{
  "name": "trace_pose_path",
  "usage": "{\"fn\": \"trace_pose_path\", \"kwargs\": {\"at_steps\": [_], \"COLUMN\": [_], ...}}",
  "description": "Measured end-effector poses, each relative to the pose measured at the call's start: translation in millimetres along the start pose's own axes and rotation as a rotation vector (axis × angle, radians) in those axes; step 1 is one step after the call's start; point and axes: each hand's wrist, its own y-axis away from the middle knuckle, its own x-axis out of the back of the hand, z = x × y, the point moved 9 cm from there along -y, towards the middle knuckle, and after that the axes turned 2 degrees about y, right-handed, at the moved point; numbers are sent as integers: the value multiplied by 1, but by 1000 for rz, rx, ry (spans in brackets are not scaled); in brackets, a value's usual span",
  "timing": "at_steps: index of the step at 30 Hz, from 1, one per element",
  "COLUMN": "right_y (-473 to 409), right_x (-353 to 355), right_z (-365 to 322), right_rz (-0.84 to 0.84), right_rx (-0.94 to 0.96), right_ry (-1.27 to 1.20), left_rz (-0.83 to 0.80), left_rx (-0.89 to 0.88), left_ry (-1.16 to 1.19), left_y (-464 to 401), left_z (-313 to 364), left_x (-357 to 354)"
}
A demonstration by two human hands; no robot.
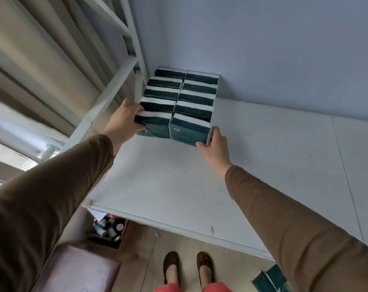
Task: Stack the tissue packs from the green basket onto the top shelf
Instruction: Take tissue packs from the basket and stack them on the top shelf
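While both arms in brown sleeves reach up, the left hand (124, 119) presses the outer side of the near-left dark teal plastic-wrapped tissue pack (152, 125), its grip clamped on it, and the right hand (215, 146) cups the near-right matching pack (188, 131). These two front a double row of tissue packs (181, 92) on the flat white top shelf (263, 165), running back to the pale blue wall (263, 49).

Soft daylight came from the window (8, 152) at the left and made that side very bright and washed out. The shelf (263, 165) and wall (263, 49) looked pale and even, with only faint shadows. The straight bars (107, 91) bent near the edges. The sleeves (42, 197) looked a bit blurry.
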Motion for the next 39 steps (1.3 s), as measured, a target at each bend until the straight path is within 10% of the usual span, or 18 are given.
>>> {"fn": "trace_pose_path", "kwargs": {"at_steps": [7, 15, 39], "right_y": [10, 43, 415], "right_x": [2, 25, 309], "right_z": [-7, 6, 212], "right_rz": [216, 88, 53], "right_rx": [-69, -71, 312], "right_ry": [-22, 156, 551], "left_rz": [62, 184, -52], "left_rx": [-56, -127, -205], "left_ry": [44, -184, -14], "left_y": [-9, 41, 466], "left_z": [-4, 22, 377], "left_x": [-8, 1, -206]}}
